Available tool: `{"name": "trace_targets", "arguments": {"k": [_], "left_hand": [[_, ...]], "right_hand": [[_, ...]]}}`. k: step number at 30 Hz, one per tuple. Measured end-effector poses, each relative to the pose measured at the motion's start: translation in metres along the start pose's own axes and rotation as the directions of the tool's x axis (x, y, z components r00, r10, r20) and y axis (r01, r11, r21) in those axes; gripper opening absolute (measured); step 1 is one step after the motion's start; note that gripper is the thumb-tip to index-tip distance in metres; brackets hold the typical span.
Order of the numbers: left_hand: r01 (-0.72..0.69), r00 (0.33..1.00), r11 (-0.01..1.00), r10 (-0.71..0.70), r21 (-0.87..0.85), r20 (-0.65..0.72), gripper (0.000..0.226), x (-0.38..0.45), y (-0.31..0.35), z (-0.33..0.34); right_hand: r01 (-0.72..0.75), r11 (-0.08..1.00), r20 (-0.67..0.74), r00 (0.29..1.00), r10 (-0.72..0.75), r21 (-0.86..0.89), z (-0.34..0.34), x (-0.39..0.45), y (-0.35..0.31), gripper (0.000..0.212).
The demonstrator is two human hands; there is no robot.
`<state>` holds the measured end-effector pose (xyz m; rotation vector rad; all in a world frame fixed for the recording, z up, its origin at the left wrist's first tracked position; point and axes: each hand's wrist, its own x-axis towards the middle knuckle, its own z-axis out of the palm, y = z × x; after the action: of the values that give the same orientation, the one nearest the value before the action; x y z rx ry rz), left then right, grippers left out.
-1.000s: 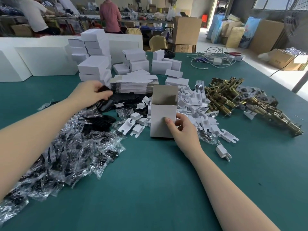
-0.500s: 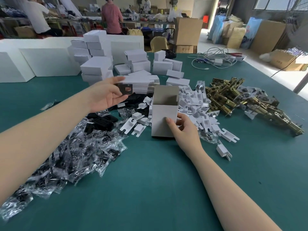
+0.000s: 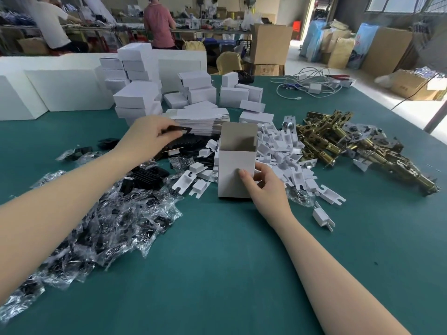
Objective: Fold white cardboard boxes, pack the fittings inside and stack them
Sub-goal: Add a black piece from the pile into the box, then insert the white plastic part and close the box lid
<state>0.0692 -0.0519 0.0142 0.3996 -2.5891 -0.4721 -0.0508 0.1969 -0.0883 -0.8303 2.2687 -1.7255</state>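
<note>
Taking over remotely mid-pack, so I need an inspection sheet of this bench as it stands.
Surface: green table.
Job's things: open white box upright; flat box blanks; closed white boxes stacked; brass latches; white inserts.
Clutter: bagged black parts.
Grippers: left hand pinches a black plate; right hand holds the box.
Cables: white cords, far end.
Surroundings: brown cartons, two people at benches.

Left hand (image 3: pixel 147 137) raised, fingers pinching, apparently thumb underneath; right hand (image 3: pixel 264 187) curled, gripping.

box (image 3: pixel 236 174) centre, bags (image 3: pixel 101 228) left, latches (image 3: pixel 350 146) right
</note>
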Motion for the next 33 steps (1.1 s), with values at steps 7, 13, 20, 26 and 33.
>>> {"name": "trace_targets", "arguments": {"k": [7, 13, 20, 26, 33], "left_hand": [[-0.343, 0.939, 0.934, 0.342, -0.098, -0.034, 0.025, 0.016, 0.086, -0.016], [-0.419, 0.865, 0.898, 0.35, 0.134, 0.358, 0.025, 0.038, 0.113, 0.001], [-0.476, 0.8, 0.85, 0.314, 0.223, 0.511, 0.024, 0.047, 0.104, -0.001], [-0.349, 0.814, 0.911, 0.179, 0.219, 0.553, 0.012, 0.047, 0.101, 0.013], [-0.306, 0.764, 0.925, 0.098, 0.224, 0.638, 0.028, 0.044, 0.109, 0.016]], "right_hand": [[0.033, 0.999, -0.009, 0.999, -0.033, 0.002, -0.001, -0.002, -0.001, 0.021], [0.053, 0.998, -0.008, 0.999, -0.053, -0.028, -0.002, -0.006, -0.001, 0.029], [0.043, 0.998, 0.003, 0.999, -0.043, -0.047, -0.002, -0.004, -0.001, 0.032], [0.062, 0.996, 0.008, 0.998, -0.062, -0.06, -0.002, -0.004, -0.003, 0.03], [0.044, 0.997, 0.007, 0.999, -0.044, -0.063, -0.002, -0.002, -0.003, 0.032]]}}
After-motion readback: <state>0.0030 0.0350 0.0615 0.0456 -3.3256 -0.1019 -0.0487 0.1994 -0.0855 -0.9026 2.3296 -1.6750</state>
